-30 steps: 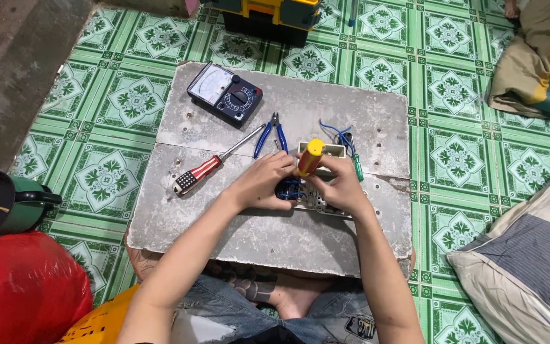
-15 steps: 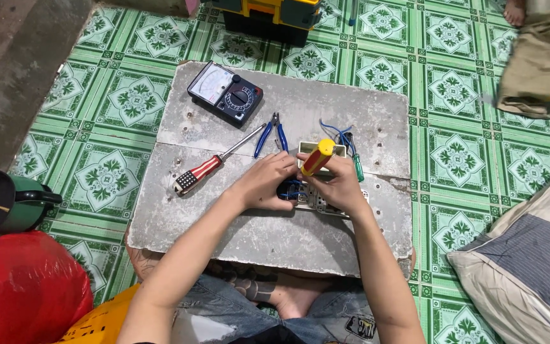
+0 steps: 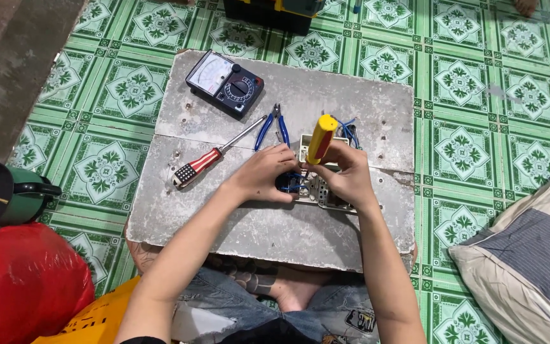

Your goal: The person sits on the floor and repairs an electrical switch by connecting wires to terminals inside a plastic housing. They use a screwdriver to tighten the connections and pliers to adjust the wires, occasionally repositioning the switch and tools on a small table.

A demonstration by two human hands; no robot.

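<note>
Your right hand [image 3: 345,175] was closed around a yellow-handled screwdriver [image 3: 321,138], holding it nearly upright so its tip, hidden behind your fingers, pointed down into the pale switch plate [image 3: 326,191] lying near the middle of the grey slab [image 3: 275,236]. Your left hand [image 3: 265,173] pressed down on the plate's left end, fingers curled over a small dark part with blue wires [image 3: 289,183], apparently to keep the piece from turning under the tool; whether those fingers pinched the part or only rested on it could not be told. The two hands sat close together, almost touching over the work. Just behind them, toward the slab's far edge, blue-handled pliers [image 3: 272,127] and a loose tangle of blue wire [image 3: 347,131] lay within easy reach. A red-and-white striped screwdriver [image 3: 206,161] lay at a slant to the left, its shaft pointing toward the pliers. An analogue multimeter [image 3: 225,84] sat at the far left corner, well clear of the hands. You sat with your feet tucked under the slab's near edge on the green patterned floor tiles [image 3: 466,146]; a red plastic bag [image 3: 23,280] lay at your left, a striped cushion [image 3: 529,255] at your right.
</note>
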